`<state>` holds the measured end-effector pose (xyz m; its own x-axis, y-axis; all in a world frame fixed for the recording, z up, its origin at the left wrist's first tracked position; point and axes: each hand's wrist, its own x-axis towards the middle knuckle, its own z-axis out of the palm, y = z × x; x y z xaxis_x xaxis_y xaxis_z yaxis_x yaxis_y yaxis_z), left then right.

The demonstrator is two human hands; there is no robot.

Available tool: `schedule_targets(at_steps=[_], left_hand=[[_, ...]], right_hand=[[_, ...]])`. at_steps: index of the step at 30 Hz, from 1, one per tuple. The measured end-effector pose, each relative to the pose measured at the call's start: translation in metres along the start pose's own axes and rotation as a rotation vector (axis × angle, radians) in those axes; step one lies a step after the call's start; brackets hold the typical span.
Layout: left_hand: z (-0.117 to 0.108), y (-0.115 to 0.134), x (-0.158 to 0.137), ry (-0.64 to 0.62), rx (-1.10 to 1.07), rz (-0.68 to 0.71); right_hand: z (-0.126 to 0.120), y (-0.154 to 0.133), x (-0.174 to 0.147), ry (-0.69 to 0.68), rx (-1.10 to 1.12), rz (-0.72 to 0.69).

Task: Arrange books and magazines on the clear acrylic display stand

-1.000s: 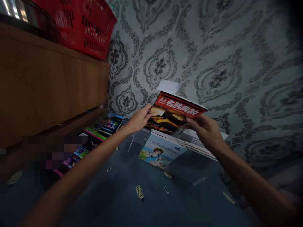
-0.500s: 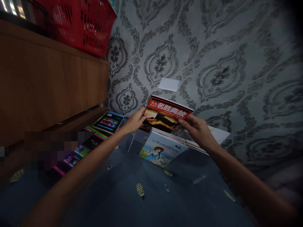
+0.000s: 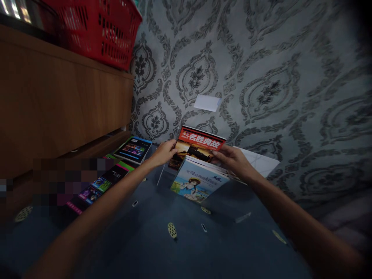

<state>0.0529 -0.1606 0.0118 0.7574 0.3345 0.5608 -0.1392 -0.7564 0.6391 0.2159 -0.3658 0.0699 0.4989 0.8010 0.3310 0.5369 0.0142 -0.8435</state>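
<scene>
Here, the left hand (image 3: pixel 165 153) and right hand (image 3: pixel 234 159) pinch the red-titled book (image 3: pixel 203 142) at opposite side edges, a two-sided grip that presumably keeps it level. The blue-covered book (image 3: pixel 197 182), propped up in front, hides its lower part. Leftward, a black-covered book (image 3: pixel 133 149) lies near the wooden cabinet (image 3: pixel 72 93).

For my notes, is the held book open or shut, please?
The held book is shut: its red-topped front cover faces out, with no spread pages showing.
</scene>
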Motion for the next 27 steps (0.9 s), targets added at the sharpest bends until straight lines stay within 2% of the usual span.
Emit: schedule_targets(at_steps=[5,14,22,25,27], left_hand=[[0.005,0.006,-0.004,0.055,0.177,-0.021],[0.0,0.006,0.003,0.145,0.135,-0.004],[-0.007,0.012,0.005,0.2,0.264,0.04],[-0.009,0.008,0.003,0.233,0.238,0.02],[-0.009,0.002,0.0,0.268,0.188,-0.04]], right_hand=[[0.0,0.009,-0.003,-0.053,-0.054,0.005],[0.001,0.001,-0.003,-0.156,-0.105,0.023],[0.003,0.004,0.004,-0.236,-0.1,0.061],[0.0,0.006,0.006,-0.249,-0.225,0.027],[-0.003,0.009,0.008,-0.234,-0.366,-0.017]])
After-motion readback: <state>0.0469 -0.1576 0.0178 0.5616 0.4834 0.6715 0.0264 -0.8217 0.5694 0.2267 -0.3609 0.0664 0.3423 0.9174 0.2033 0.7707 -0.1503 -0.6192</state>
